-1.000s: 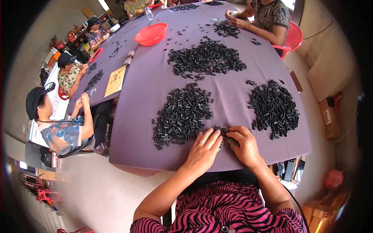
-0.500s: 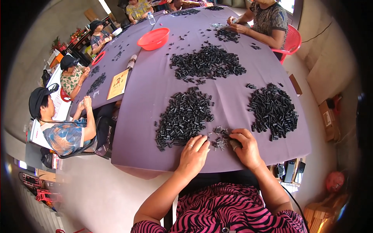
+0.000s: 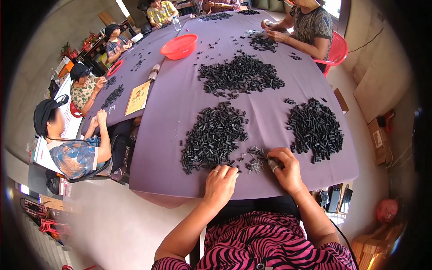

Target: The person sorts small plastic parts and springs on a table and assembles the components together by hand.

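My left hand (image 3: 221, 182) is resting with bent fingers at the near edge of the left pile (image 3: 211, 139) of black pieces. My right hand (image 3: 287, 168) is lying half-curled beside the pale bits (image 3: 255, 157), between both hands. I can't tell whether either is pinching anything. Plenty is apparently remaining; whether the right pile (image 3: 315, 128) is holding finished pieces, I can't tell.

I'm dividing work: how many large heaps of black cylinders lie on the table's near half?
3: the left heap, just beyond the left hand; the right heap, beyond the right hand and to its right; the middle heap, farther up between them. None looks hidden.
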`<action>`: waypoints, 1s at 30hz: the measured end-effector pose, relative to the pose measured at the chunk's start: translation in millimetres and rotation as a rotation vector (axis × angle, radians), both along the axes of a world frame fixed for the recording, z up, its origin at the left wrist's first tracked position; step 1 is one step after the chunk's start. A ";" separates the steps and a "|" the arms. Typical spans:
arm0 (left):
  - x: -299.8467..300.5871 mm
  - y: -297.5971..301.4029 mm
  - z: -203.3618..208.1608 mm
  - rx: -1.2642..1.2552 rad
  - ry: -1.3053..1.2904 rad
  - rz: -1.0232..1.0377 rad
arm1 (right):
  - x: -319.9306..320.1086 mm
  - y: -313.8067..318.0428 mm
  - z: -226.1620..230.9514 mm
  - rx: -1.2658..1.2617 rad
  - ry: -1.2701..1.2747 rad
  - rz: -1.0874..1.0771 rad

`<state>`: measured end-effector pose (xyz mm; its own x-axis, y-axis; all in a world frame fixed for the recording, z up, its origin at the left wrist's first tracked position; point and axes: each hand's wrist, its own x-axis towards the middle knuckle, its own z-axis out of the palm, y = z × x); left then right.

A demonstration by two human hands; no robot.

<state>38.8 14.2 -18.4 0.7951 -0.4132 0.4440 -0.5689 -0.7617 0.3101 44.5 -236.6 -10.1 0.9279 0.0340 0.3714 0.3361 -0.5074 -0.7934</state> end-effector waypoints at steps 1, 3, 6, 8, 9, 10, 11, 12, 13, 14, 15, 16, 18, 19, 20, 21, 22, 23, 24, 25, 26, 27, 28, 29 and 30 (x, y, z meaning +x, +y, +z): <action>1.0 0.0 -0.2 -0.003 -0.018 -0.004 | -0.1 -1.9 1.3 0.085 0.059 0.001; 2.5 -0.4 -0.6 -0.007 -0.033 -0.010 | 0.2 -6.8 3.3 0.117 0.083 -0.009; 1.6 -2.8 3.2 -0.009 -0.011 0.025 | 0.5 -20.7 2.0 0.079 0.080 -0.059; 2.2 -4.0 8.2 -0.003 0.015 0.024 | 1.9 -29.8 5.2 0.070 0.113 -0.083; 3.1 -3.3 7.9 -0.025 0.027 0.022 | 3.8 -32.5 5.4 0.072 0.094 -0.099; 4.5 -2.1 7.9 -0.046 0.037 0.023 | 5.2 -34.0 6.0 0.069 0.099 -0.104; 4.7 -2.0 7.5 -0.061 0.046 0.030 | 5.7 -35.4 7.2 0.069 0.087 -0.125; 3.4 -3.5 7.3 -0.062 0.050 0.027 | 5.3 -36.6 8.5 0.069 0.075 -0.146; 1.6 -3.3 7.3 -0.092 0.073 0.044 | 3.4 -36.0 10.1 0.039 0.057 -0.146; 0.7 -3.3 7.7 -0.121 0.096 0.062 | 0.0 -33.6 14.9 0.024 0.087 -0.128; 1.3 -3.4 8.6 -0.118 0.099 0.062 | -3.2 -29.8 19.8 0.010 0.117 -0.108; 1.5 -4.5 9.8 -0.096 0.069 0.046 | -5.9 -26.2 22.2 0.005 0.132 -0.061; 3.4 -7.7 11.2 -0.073 0.040 0.029 | -7.8 -17.5 20.4 0.027 0.175 0.019; 5.9 -10.8 12.2 -0.071 0.054 0.023 | -5.8 -14.2 20.5 -0.048 0.148 0.013; 8.0 -13.0 13.2 -0.069 0.068 0.017 | -3.1 -13.5 20.2 -0.046 0.149 0.013; 9.6 -14.0 14.1 -0.068 0.068 0.017 | -0.3 -13.2 19.7 -0.132 0.111 0.017; 11.3 -14.9 14.6 -0.065 0.070 0.016 | 1.6 -13.2 18.3 -0.217 0.072 0.021; 12.2 -15.4 14.8 -0.063 0.073 0.016 | 2.4 -13.2 16.2 -0.216 0.073 0.020; 12.5 -14.4 13.9 -0.062 0.073 0.015 | 3.1 -13.3 13.9 -0.239 0.068 0.028; 11.5 -12.5 12.2 -0.066 0.065 0.014 | 2.8 -14.0 12.7 -0.263 0.064 0.036; 10.2 -10.5 11.2 -0.070 0.058 0.014 | 1.8 -15.1 12.1 -0.262 0.066 0.037; 8.7 -8.8 11.0 -0.069 0.059 0.015 | 0.4 -16.5 11.2 -0.254 0.050 0.031; 7.4 -7.1 10.3 -0.089 0.056 0.031 | -1.0 -17.2 10.0 -0.246 0.036 0.023; 6.0 -5.1 9.6 -0.108 0.053 0.048 | -2.2 -15.0 10.8 -0.245 0.037 0.022; 4.4 -2.5 8.6 -0.116 0.075 0.062 | -3.1 -9.7 13.4 -0.228 0.001 0.033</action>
